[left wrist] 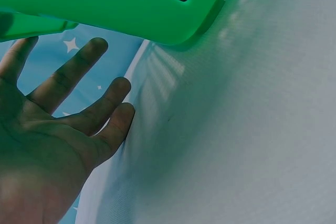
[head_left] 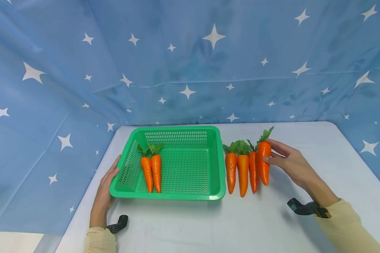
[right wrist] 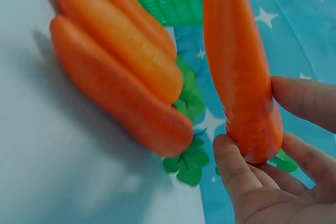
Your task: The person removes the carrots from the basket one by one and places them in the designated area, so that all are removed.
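My right hand (head_left: 286, 161) pinches an orange carrot (head_left: 264, 162) with green leaves between thumb and fingers. In the right wrist view this carrot (right wrist: 239, 72) appears raised off the table, leaf end toward the palm. Just left of it, three more carrots (head_left: 242, 174) lie side by side, tips toward me. A green plastic basket (head_left: 168, 196) stands left of them and has two carrots (head_left: 156, 172) inside at its left. My left hand (head_left: 106, 186) rests against the basket's left rim. The left wrist view shows that hand's fingers (left wrist: 71, 77) spread and fairly straight.
A white-covered table (head_left: 177, 225) carries everything. Behind it and along both sides hangs a blue curtain (head_left: 164, 66) with white stars. Each wrist wears a black camera mount (head_left: 304, 207). The basket's right wall is close to the nearest loose carrot.
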The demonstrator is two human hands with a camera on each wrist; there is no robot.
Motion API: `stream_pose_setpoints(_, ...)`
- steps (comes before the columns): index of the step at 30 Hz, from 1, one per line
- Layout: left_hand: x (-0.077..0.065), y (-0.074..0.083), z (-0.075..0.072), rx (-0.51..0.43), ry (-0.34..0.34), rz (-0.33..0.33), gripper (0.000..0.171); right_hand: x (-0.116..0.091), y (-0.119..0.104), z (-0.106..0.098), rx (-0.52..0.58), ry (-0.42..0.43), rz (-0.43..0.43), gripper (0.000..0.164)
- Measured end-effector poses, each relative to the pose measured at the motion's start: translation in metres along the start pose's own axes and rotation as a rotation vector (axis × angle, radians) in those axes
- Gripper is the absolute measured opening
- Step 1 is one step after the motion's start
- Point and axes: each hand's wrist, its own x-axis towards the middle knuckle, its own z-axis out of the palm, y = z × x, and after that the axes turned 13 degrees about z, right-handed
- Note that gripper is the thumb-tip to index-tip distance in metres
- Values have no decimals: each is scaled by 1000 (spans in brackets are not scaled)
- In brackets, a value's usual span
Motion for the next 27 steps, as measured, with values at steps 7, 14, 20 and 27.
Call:
stream_pose_setpoints(7,-1,1,0,-11,4,7,57,4,13,-9,-15,14,16,79)
stream_pose_setpoints(14,-1,1,1,-12,0,10,57,9,24,-11,-49,25,57,79)
stream_pose_setpoints(20,-1,0,2,-10,1,9,57,15,35,-11,-58,29,53,79)
stream_pose_setpoints(27,-1,2,2,-3,10,-2,57,20,41,-9,-96,31,31,77)
